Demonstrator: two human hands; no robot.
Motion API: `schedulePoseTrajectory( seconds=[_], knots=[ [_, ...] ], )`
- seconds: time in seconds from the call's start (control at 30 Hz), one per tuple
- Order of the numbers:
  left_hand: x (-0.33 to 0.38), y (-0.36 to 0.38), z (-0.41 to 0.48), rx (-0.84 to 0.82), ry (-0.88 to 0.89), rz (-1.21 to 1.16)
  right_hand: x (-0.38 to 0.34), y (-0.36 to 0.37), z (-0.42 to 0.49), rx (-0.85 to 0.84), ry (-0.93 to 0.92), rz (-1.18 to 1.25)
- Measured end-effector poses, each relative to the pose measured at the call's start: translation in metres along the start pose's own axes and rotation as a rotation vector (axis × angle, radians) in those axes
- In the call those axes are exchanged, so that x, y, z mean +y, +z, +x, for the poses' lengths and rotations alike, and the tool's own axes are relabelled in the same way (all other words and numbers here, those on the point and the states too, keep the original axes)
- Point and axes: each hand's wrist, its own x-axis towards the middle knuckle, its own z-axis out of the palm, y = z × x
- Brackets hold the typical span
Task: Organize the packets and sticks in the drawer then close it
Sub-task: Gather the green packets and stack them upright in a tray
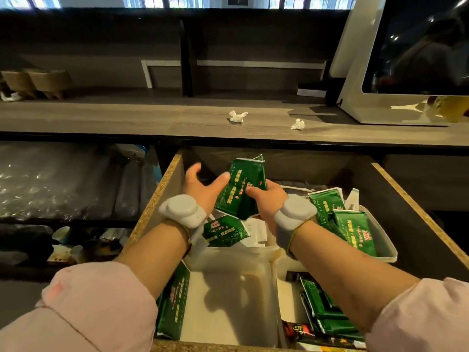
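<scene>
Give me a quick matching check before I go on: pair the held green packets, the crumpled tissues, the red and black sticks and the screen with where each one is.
Things:
1. stack of green packets
2. crumpled tissues
3. red and black sticks
4. screen

Places:
A. standing at the right end of the countertop
B. lying near the middle of the countertop
C. in the near right corner of the drawer
D. gripped by the right hand over the open drawer

Pairs: 1-D, 2-B, 3-C, 4-A.

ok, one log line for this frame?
drawer open | right hand grips green packet stack | left hand thumb on stack | other packets loose in drawer
</scene>
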Motion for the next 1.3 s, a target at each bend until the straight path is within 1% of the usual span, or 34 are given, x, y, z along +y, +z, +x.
schedulePoseTrajectory(
  seconds=[0.03, 0.07, 0.1, 0.13, 0.17, 0.2, 0.27, 0.3, 0.33, 0.37, 0.4, 0.43, 0.47, 0.5, 0.53, 0.57, 0.63, 0.7, 0.77, 0.83, 0.9, 0.93, 0.97, 1.03, 1.1, 1.13, 1.17, 1.2, 1.23, 1.27, 1.3],
  knots=[
    [0.004, -0.003, -0.002, -0.076, 0.042, -0.082, 0.000, 0.000, 0.001, -0.028, -0.038, -0.070],
    [0.007, -0.001, -0.006, -0.189, 0.012, -0.160, -0.003, 0.004, -0.002, -0.058, -0.076, -0.105],
    [0.008, 0.003, -0.011, -0.271, -0.053, -0.197, -0.005, 0.010, -0.004, -0.097, -0.114, -0.136],
    [0.007, 0.007, -0.015, -0.314, -0.131, -0.196, -0.006, 0.018, -0.007, -0.154, -0.143, -0.167],
    [0.006, 0.009, -0.017, -0.337, -0.198, -0.182, -0.006, 0.023, -0.008, -0.237, -0.140, -0.196],
    [0.002, 0.004, -0.011, -0.334, -0.258, -0.225, -0.008, 0.028, -0.009, -0.350, -0.138, -0.215],
    [0.001, -0.009, 0.004, -0.342, -0.378, -0.393, -0.011, 0.023, -0.009, -0.584, -0.055, -0.147],
    [0.000, -0.019, 0.013, -0.302, -0.403, -0.418, -0.014, 0.021, -0.005, -0.656, -0.008, -0.099],
    [-0.004, -0.025, 0.021, -0.236, -0.399, -0.398, -0.013, 0.018, 0.001, -0.662, 0.000, -0.123],
    [-0.008, -0.031, 0.029, -0.158, -0.373, -0.340, -0.009, 0.019, 0.012, -0.608, -0.052, -0.282],
    [-0.011, -0.035, 0.034, -0.101, -0.340, -0.268, -0.004, 0.021, 0.024, -0.549, -0.139, -0.528],
    [-0.013, -0.038, 0.035, -0.074, -0.317, -0.214, 0.004, 0.024, 0.035, -0.524, -0.235, -0.824],
    [-0.012, -0.038, 0.030, -0.086, -0.318, -0.183, 0.012, 0.027, 0.041, -0.539, -0.308, -1.072],
    [-0.011, -0.037, 0.025, -0.120, -0.341, -0.176, 0.022, 0.031, 0.046, -0.567, -0.354, -1.248],
    [-0.012, -0.034, 0.024, -0.141, -0.377, -0.155, 0.031, 0.035, 0.049, -0.593, -0.371, -1.361],
    [-0.013, -0.033, 0.024, -0.165, -0.401, -0.141, 0.039, 0.039, 0.052, -0.612, -0.360, -1.416],
    [-0.016, -0.029, 0.027, -0.176, -0.371, -0.118, 0.044, 0.042, 0.056, -0.586, -0.346, -1.434],
    [-0.025, -0.027, 0.039, -0.143, -0.320, -0.122, 0.040, 0.044, 0.055, -0.515, -0.399, -1.449],
    [-0.025, -0.027, 0.037, -0.108, -0.262, -0.133, 0.028, 0.037, 0.054, -0.445, -0.372, -1.372],
    [-0.022, -0.027, 0.035, -0.073, -0.224, -0.129, 0.012, 0.023, 0.055, -0.312, -0.291, -1.134],
    [-0.019, -0.024, 0.032, -0.058, -0.229, -0.224, -0.004, 0.008, 0.052, -0.156, -0.228, -0.861],
    [-0.018, -0.019, 0.030, -0.095, -0.261, -0.290, -0.009, 0.005, 0.048, -0.134, -0.204, -0.768],
    [-0.017, -0.012, 0.030, -0.152, -0.315, -0.328, -0.014, 0.003, 0.041, -0.184, -0.189, -0.716],
    [-0.014, 0.006, 0.019, -0.265, -0.383, -0.371, -0.019, 0.002, 0.020, -0.381, -0.134, -0.590],
    [-0.008, 0.021, 0.011, -0.351, -0.405, -0.347, -0.023, -0.016, 0.008, -0.566, 0.010, -0.387],
    [-0.007, 0.027, 0.007, -0.404, -0.407, -0.329, -0.024, -0.031, 0.005, -0.590, 0.074, -0.312],
    [-0.008, 0.026, 0.009, -0.416, -0.418, -0.292, -0.024, -0.042, 0.009, -0.557, 0.115, -0.299],
    [-0.006, 0.029, 0.006, -0.425, -0.434, -0.261, -0.021, -0.058, 0.014, -0.466, 0.117, -0.388],
    [-0.004, 0.033, 0.004, -0.431, -0.450, -0.223, -0.020, -0.075, 0.019, -0.374, 0.071, -0.612],
    [-0.004, 0.038, 0.005, -0.434, -0.430, -0.197, -0.016, -0.088, 0.024, -0.298, 0.013, -0.913],
    [0.001, 0.042, -0.002, -0.441, -0.417, -0.163, -0.008, -0.101, 0.029, -0.273, -0.031, -1.177]
  ],
)
